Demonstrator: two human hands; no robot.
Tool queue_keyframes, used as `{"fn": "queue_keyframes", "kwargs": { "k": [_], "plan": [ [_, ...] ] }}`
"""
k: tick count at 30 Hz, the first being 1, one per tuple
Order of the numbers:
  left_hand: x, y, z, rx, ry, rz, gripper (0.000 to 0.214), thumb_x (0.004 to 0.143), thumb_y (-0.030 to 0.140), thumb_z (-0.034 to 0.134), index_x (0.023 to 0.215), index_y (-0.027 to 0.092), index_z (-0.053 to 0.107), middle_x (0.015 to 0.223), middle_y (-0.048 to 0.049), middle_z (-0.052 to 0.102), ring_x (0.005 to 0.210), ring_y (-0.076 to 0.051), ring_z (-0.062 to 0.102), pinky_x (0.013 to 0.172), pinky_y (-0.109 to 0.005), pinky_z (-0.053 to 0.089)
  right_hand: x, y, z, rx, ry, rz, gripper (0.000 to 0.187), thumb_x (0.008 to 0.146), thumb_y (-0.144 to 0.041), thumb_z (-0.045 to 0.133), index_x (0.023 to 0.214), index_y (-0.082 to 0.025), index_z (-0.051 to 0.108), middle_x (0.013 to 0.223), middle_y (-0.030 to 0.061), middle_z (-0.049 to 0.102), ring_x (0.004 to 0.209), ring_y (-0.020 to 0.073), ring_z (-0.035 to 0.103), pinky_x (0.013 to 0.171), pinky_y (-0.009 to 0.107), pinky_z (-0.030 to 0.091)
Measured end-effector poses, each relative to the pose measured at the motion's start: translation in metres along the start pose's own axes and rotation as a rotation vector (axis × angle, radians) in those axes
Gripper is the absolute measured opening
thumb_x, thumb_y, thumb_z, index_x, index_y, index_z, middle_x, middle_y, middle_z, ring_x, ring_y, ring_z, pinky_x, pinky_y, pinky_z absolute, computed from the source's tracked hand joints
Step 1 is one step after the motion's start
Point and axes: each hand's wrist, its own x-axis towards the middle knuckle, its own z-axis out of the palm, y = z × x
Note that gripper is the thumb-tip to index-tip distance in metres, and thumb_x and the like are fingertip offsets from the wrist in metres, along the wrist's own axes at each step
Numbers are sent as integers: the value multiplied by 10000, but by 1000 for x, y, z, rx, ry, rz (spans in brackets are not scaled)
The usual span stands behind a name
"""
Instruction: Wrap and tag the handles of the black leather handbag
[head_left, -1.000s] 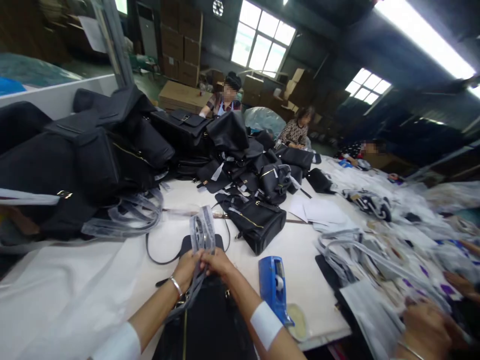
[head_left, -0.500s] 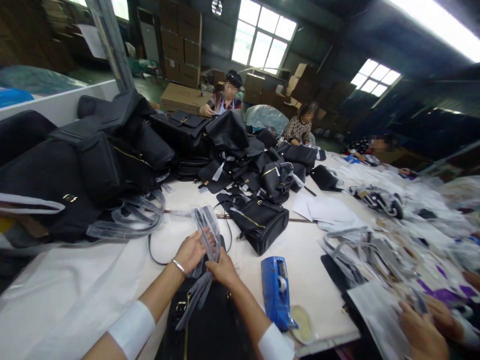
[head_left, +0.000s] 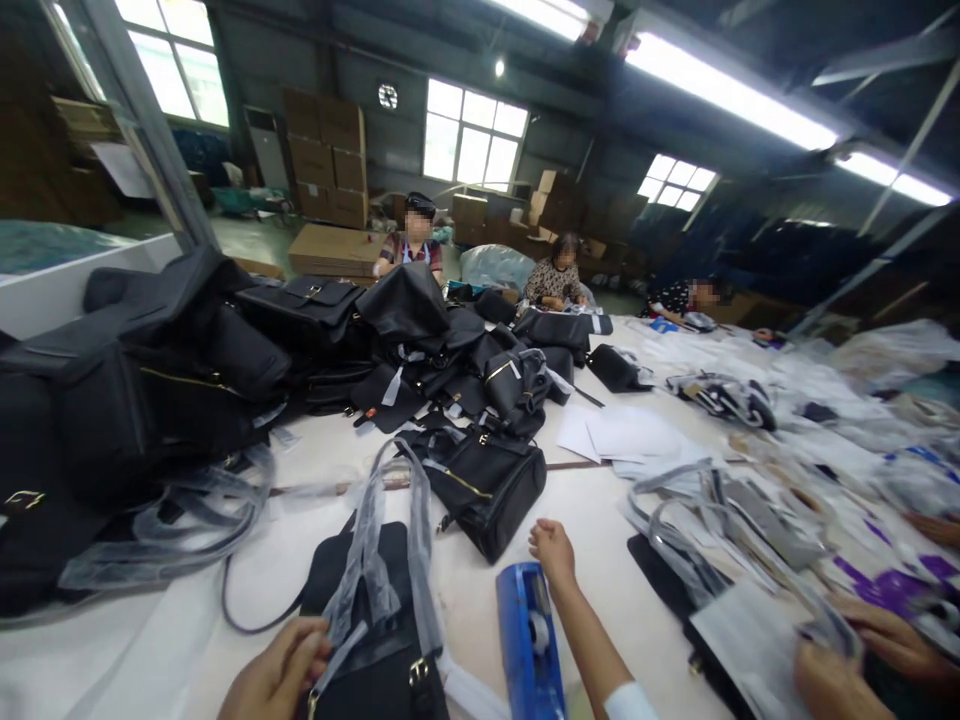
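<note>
A black handbag [head_left: 375, 640] lies on the white table [head_left: 600, 560] right in front of me, its handles [head_left: 409, 540] wrapped in clear plastic and standing up. My left hand [head_left: 274, 675] grips the lower end of the left wrapped handle. My right hand [head_left: 553, 550] has its fingers curled, hovering just above the far end of the blue tape dispenser [head_left: 529, 640]; nothing shows in it.
A heap of black bags [head_left: 187, 370] fills the left and far table. A smaller black bag [head_left: 487, 485] lies ahead. White paper sheets [head_left: 626, 435] and plastic-wrapped straps [head_left: 712, 510] lie right. Another person's hands [head_left: 862, 650] work at lower right; three people sit at the far end.
My right hand let go of the wrapped handle and moved right to the tape dispenser. My left hand slid down the handle. The camera tilted up.
</note>
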Motion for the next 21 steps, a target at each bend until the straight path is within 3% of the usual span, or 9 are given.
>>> {"fn": "queue_keyframes", "kwargs": {
  "k": [2, 5, 7, 9, 11, 13, 15, 19, 21],
  "plan": [
    [13, 38, 47, 27, -121, 95, 431, 766, 568, 545, 1034, 234, 591, 927, -83, 705, 849, -273, 658, 763, -366, 505, 19, 12, 0, 52, 3, 64, 358, 711, -380, 498, 993, -161, 528, 792, 90, 640, 727, 217, 661, 587, 314, 524],
    [44, 80, 127, 149, -146, 224, 712, 772, 462, 589, 1376, 173, 345, 1144, -166, 633, 856, -259, 656, 839, -367, 463, 37, 21, 14, 113, -26, 95, 409, 682, -354, 524, 1045, -168, 513, 798, 81, 635, 697, 212, 668, 543, 305, 525],
    [70, 98, 173, 228, -153, 285, 859, 736, 410, 649, 1441, 165, 224, 1182, -203, 609, 903, -284, 650, 850, -368, 432, 43, 25, 23, 130, -46, 82, 448, 673, -355, 529, 1081, -170, 501, 842, 86, 631, 674, 207, 665, 522, 307, 519],
    [96, 110, 208, 272, -147, 258, 914, 680, 378, 713, 1433, 148, 247, 1026, -196, 673, 909, -323, 645, 815, -375, 417, 47, 29, 27, 123, -68, 60, 467, 663, -356, 538, 1089, -166, 503, 904, 105, 627, 634, 201, 656, 497, 313, 509],
    [117, 120, 230, 206, -102, 205, 797, 621, 343, 768, 1317, 139, 437, 757, -121, 690, 839, -334, 650, 765, -365, 412, 51, 34, 25, 102, -98, 34, 442, 662, -360, 545, 1061, -171, 527, 971, 119, 628, 601, 187, 647, 482, 312, 500],
    [133, 127, 239, 84, -62, 182, 541, 581, 301, 800, 1067, 168, 603, 583, -34, 622, 747, -301, 645, 706, -328, 418, 57, 39, 16, 68, -125, 2, 369, 685, -373, 542, 999, -181, 567, 965, 101, 646, 603, 176, 644, 500, 305, 501],
    [147, 134, 235, -2, -69, 179, 338, 583, 281, 801, 860, 198, 626, 551, 6, 583, 666, -248, 627, 621, -281, 429, 67, 45, 1, 16, -125, -33, 285, 741, -385, 504, 927, -189, 594, 882, 68, 668, 643, 174, 647, 550, 298, 505],
    [179, 158, 198, -103, -92, 109, 304, 688, 356, 733, 911, 220, 577, 643, 36, 606, 544, -171, 587, 464, -242, 461, 90, 54, -32, -188, -6, -91, 198, 814, -334, 441, 810, -199, 585, 749, 31, 650, 697, 179, 617, 679, 310, 478],
    [193, 173, 177, -293, -88, 45, 371, 659, 314, 769, 955, 212, 570, 713, 27, 627, 554, -158, 597, 460, -270, 519, 97, 54, -38, -316, 48, -128, 160, 819, -288, 450, 791, -202, 581, 753, 31, 635, 725, 186, 593, 726, 318, 451]
  ]
}}
